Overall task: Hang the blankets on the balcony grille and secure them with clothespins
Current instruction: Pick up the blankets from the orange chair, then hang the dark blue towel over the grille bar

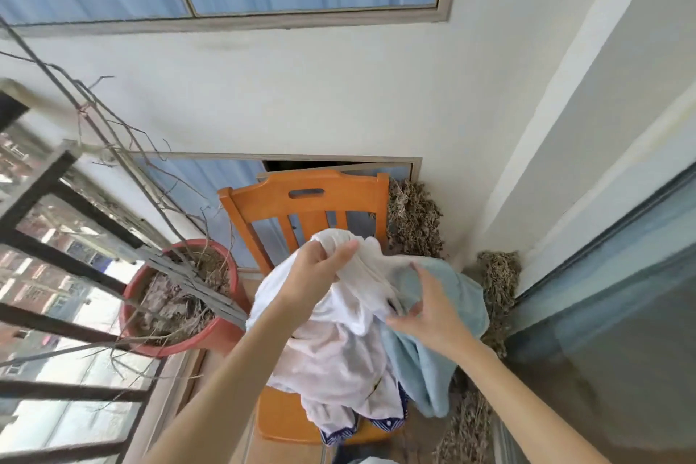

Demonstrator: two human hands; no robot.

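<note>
Pickup step: left hand (pixel 324 269) held the white blanket (pixel 339 350) bunched in clamped fingers above the chair (pixel 301 196); right hand (pixel 433 313) reached in, fingers apart. Next likely needed: carrying it to the grille (pixel 67 262).

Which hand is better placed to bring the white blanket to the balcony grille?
Left. The left hand already grips the bunched white fabric blanket, and the black metal grille stands on its side. The right hand is by the light blue blanket.
</note>
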